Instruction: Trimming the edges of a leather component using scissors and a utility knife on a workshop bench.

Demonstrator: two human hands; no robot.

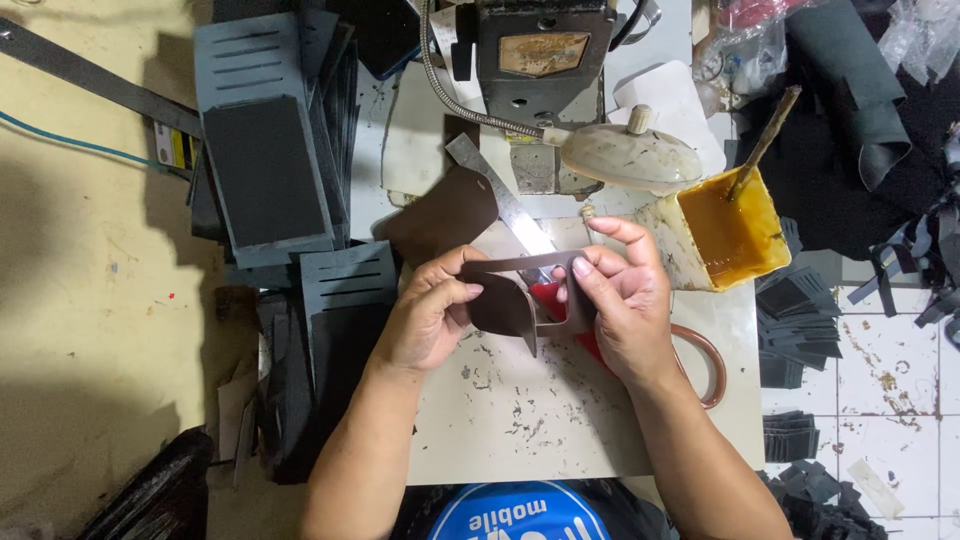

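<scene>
The white table [560,420] is the biggest thing. It is scuffed and spotted, and the work sits on it so both hands can meet over a flat place. At 9 o'clock from the hands, tall stacks of grey pieces [265,170] with slits lean together, close by for easy grabbing. At 12 o'clock stands a dark machine [545,60]; its top is cut off by the edge. A cream lamp [630,158] on a bendy neck hangs low between the machine and the hands, to shine on the work. At 2 o'clock a glue tub [730,235] holds yellow glue with a stick left standing in it, within reach.

The brown piece [515,295] is in the middle, lifted just above the table. The left hand [430,320] pinches its left end with bent fingers. The right hand [625,300] grips its right end, thumb on top. Both hold it so it stays flat and lined up.

A metal ruler [500,195] lies slanted at 12 o'clock. Something red [548,298] peeks out under the piece; I cannot tell what it is. A brown ring [705,365] is partly hidden by the right wrist.
</scene>
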